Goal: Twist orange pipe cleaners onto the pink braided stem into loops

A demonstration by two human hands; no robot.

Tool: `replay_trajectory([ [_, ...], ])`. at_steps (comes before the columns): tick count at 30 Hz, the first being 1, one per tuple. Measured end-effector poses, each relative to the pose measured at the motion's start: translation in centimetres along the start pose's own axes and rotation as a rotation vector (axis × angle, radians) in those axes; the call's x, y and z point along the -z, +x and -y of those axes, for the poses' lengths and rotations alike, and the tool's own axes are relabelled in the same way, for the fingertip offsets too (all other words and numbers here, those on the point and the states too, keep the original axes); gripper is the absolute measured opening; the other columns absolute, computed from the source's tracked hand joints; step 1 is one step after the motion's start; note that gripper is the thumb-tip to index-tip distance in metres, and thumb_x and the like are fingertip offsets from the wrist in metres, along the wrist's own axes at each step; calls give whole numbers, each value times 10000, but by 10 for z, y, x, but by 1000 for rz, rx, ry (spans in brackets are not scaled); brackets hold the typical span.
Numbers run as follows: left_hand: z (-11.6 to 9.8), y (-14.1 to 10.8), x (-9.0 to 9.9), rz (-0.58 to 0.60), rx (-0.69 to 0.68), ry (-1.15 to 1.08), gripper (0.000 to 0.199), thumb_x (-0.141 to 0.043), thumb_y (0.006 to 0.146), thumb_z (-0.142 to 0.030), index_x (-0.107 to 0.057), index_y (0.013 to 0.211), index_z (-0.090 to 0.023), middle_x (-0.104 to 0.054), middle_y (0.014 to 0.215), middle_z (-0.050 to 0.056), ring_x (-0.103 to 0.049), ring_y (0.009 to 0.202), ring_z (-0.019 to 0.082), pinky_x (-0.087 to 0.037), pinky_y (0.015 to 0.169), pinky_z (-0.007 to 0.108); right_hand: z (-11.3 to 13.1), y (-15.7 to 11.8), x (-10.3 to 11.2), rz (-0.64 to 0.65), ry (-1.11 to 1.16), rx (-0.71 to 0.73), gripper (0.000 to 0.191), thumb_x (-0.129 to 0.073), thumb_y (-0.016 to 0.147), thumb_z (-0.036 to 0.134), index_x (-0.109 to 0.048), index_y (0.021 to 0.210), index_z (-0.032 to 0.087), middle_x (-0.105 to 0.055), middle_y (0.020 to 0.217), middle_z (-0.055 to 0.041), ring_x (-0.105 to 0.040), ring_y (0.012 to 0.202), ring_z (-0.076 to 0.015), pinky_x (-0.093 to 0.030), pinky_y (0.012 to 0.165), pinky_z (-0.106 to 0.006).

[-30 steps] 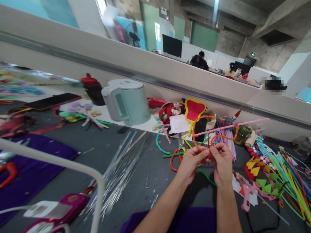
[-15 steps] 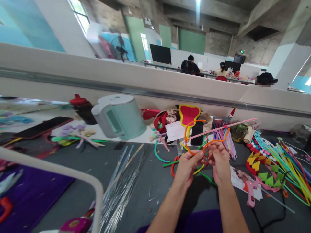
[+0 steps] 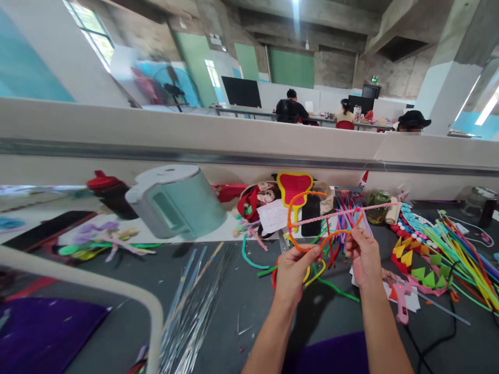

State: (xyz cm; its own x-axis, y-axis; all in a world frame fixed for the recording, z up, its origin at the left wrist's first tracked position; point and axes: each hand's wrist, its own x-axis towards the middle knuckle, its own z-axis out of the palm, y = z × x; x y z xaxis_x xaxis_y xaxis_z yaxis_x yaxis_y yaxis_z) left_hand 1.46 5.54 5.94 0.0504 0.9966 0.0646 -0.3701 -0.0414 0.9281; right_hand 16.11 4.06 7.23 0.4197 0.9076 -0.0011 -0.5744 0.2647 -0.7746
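Both hands are raised over the dark table, around a bent orange pipe cleaner (image 3: 291, 210). My left hand (image 3: 296, 267) pinches its lower curve between thumb and fingers. My right hand (image 3: 363, 254) is closed on the orange piece near its right end. A pink twisted strip (image 3: 335, 214) crosses the orange loop and slants up to the right; how it is attached cannot be made out. Behind the hands lie a black phone (image 3: 311, 215) and a red shape with a yellow edge (image 3: 295, 188).
A pale green kettle (image 3: 183, 202) and a dark bottle with red lid (image 3: 111, 195) stand left. Silver wires (image 3: 198, 306) lie left of my arms. A pink glue gun (image 3: 401, 301), colored stems (image 3: 463, 265) and a glass jar (image 3: 377, 208) are right. People sit beyond the partition (image 3: 234, 135).
My right hand has moved right, away from my left hand, along the orange piece to its end. The pink strip has tilted flatter. The camera view has shifted.
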Motion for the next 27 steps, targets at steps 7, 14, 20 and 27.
replay_trajectory([
  [7, 5, -1, -3, -74, -59, -37, 138, -783, 601, -250, -731, 674, -144, -682, 583, 24, -585, 537, 128, -463, 574, 242, 1, -11, -15, 29, 36, 16, 197, -751, 663, 294, -613, 714, 163, -699, 668, -23, -663, 565, -142, -501, 415, -189],
  [14, 6, -2, -4, -96, -61, -86, 153, -776, 595, -243, -731, 695, -136, -689, 597, 28, -591, 545, 135, -467, 585, 249, 0, -20, -21, 94, 69, -90, 163, -692, 675, 276, -582, 667, 157, -661, 572, 4, -584, 421, -103, -419, 333, -161],
  [20, 3, -2, -4, -87, -40, -120, 137, -784, 578, -231, -731, 669, -144, -692, 592, 21, -598, 544, 132, -473, 588, 245, -2, -20, -21, 185, 51, -182, 190, -678, 684, 300, -575, 628, 151, -624, 525, 21, -511, 344, -74, -350, 292, -151],
  [27, 1, -3, -5, -117, 14, -169, 166, -801, 560, -245, -722, 668, -148, -687, 590, 13, -597, 543, 121, -470, 581, 234, -3, -20, -23, 172, 69, -176, 225, -694, 702, 332, -582, 643, 145, -600, 493, 38, -466, 303, -50, -321, 280, -136],
])
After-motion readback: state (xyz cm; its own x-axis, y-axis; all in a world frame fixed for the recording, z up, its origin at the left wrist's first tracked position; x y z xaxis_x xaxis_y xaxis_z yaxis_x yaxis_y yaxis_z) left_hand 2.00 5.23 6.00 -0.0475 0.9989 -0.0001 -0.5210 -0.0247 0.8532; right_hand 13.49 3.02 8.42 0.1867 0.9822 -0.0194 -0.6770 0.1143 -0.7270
